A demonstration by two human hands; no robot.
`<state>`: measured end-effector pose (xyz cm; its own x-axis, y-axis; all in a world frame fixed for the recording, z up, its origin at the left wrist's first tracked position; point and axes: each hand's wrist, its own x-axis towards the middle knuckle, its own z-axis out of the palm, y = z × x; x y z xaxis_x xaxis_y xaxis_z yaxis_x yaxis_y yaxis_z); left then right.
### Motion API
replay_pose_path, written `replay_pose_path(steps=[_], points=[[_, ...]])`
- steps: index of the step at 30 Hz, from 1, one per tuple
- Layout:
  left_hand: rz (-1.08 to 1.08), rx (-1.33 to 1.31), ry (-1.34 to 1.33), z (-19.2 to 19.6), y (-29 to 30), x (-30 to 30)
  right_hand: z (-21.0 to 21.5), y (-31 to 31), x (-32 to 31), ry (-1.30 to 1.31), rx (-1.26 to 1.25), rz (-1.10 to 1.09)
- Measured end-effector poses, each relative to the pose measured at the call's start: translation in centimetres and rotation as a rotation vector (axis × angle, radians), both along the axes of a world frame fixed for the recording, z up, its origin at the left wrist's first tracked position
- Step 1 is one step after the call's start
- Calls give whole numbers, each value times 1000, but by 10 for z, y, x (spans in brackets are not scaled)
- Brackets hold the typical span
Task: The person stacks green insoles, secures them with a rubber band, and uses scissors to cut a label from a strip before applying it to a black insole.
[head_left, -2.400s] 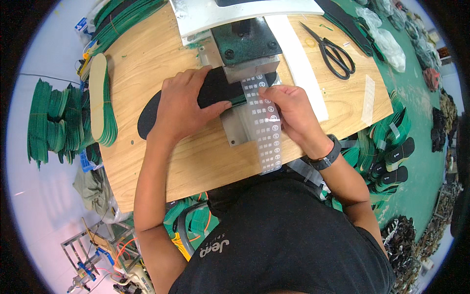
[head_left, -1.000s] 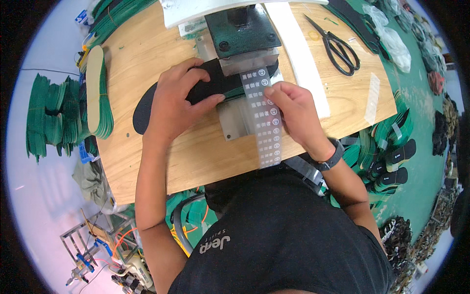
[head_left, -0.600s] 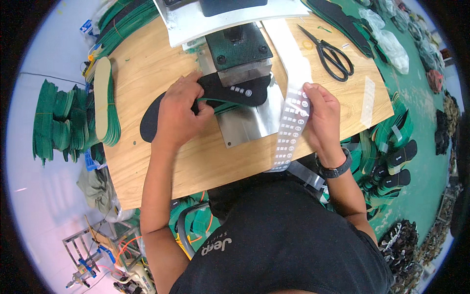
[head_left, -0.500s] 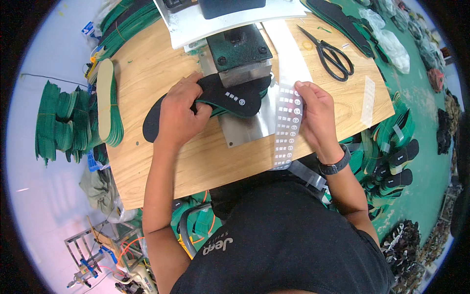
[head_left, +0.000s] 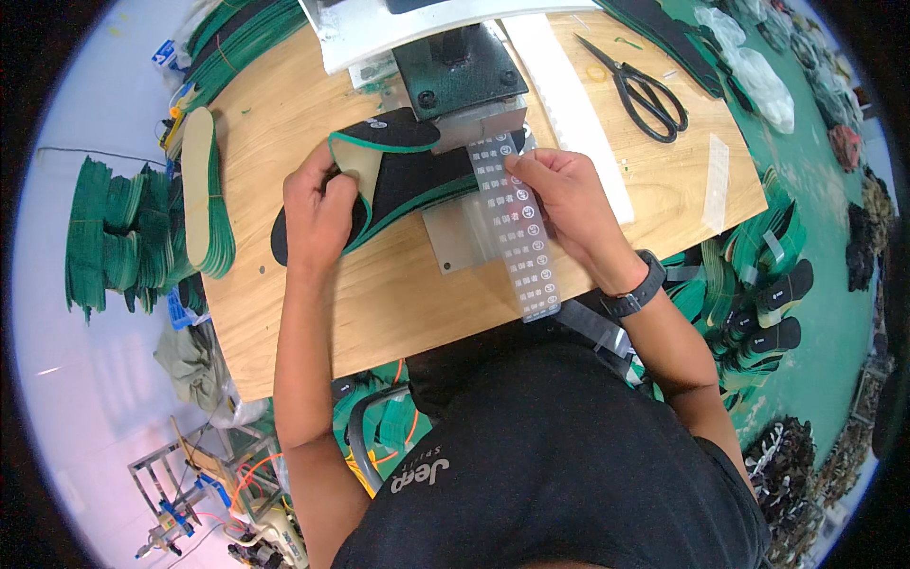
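Your left hand (head_left: 320, 204) grips the black insole (head_left: 398, 175), fingers curled over its green-edged rim, folding the heel end up so the tan underside shows. The insole lies across the wooden desk (head_left: 313, 303), its toe tucked under the dark green press head (head_left: 460, 68). Your right hand (head_left: 559, 194) pinches the clear label strip (head_left: 517, 228) near its top, thumb and fingers pressed together on it; the strip runs down over the metal plate (head_left: 455, 242). Black scissors (head_left: 645, 90) sit well apart, upper right. A stack of tan insoles (head_left: 201, 190) leans at the desk's left edge.
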<state>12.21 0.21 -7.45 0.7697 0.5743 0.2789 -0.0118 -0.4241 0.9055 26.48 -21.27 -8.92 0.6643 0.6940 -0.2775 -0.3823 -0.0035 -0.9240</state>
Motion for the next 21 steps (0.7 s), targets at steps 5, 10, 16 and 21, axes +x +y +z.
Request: replay_pose_path(steps=[5, 10, 16, 21], points=[[33, 193, 88, 5, -14, 9, -2, 2, 3, -25, -28, 10], [35, 203, 199, 2, -3, 4, -8, 4, 1, -16, -20, 24], [125, 65, 127, 11, -10, 6, -10, 5, -1, -47, -2, 10], [56, 71, 167, 4, -5, 6, -10, 5, -1, -17, 9, -11]])
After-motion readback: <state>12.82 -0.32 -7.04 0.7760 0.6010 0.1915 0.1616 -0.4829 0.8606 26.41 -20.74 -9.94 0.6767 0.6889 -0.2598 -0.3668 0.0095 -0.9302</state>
